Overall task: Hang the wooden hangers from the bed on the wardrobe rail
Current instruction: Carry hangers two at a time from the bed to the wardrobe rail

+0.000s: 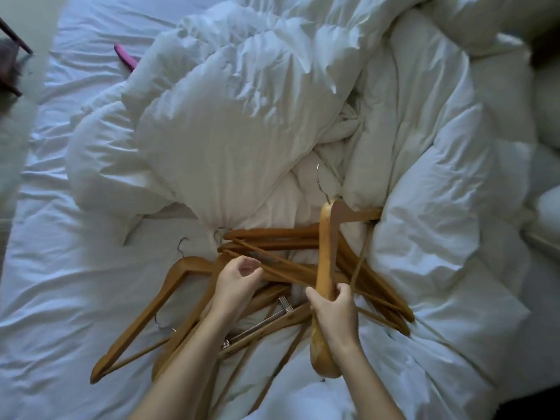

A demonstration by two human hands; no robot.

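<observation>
Several wooden hangers (269, 241) with metal hooks lie in a tangled pile on the white bed (75, 268). My right hand (335, 316) grips one light wooden hanger (325, 256) by its arm and holds it edge-on above the pile, its hook (321, 180) pointing away from me. My left hand (238, 280) hovers over the pile with fingers curled, pinching the thin bar of another hanger (281, 269). One large hanger (145, 316) lies flat at the left of the pile. The wardrobe rail is out of view.
A crumpled white duvet (242, 116) covers the far and right parts of the bed. A pink object (125, 56) pokes out from under it at the upper left. Dark chair legs (15, 34) stand beyond the bed's left edge. Pillows (545, 110) lie at the right.
</observation>
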